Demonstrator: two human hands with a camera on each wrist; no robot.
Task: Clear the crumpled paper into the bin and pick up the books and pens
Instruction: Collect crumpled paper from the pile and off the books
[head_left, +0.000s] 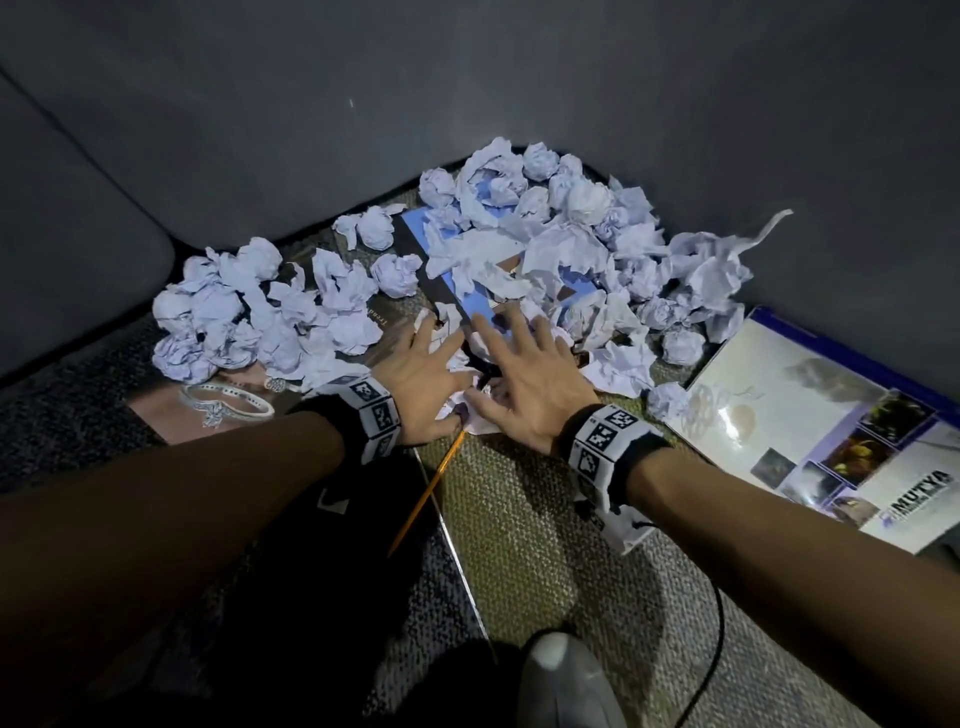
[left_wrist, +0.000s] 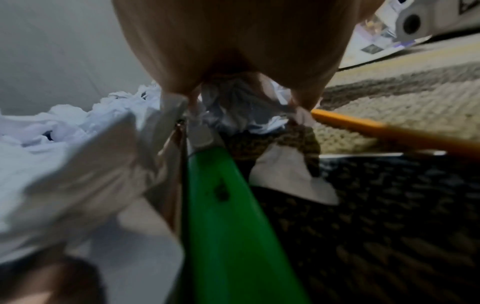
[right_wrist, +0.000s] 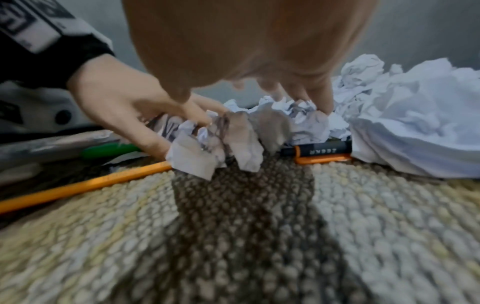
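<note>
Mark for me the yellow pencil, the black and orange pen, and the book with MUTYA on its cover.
yellow pencil (head_left: 423, 500): head view, middle of the shaft.
black and orange pen (right_wrist: 322, 152): right wrist view, black barrel by the lettering.
MUTYA book (head_left: 779, 415): head view, pale part of the cover.

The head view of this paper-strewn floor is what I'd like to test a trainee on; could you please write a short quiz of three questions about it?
1. True or false: both hands are gathering the same clump of crumpled paper.
2. Multiple choice: the yellow pencil lies (A) on top of the glossy book, (B) on the rug just below the left hand, (C) in the right hand.
3. Fill in: the glossy book with photos on its cover lies to the ____ of the right hand.

Key: 1 true; 2 B; 3 right.
</note>
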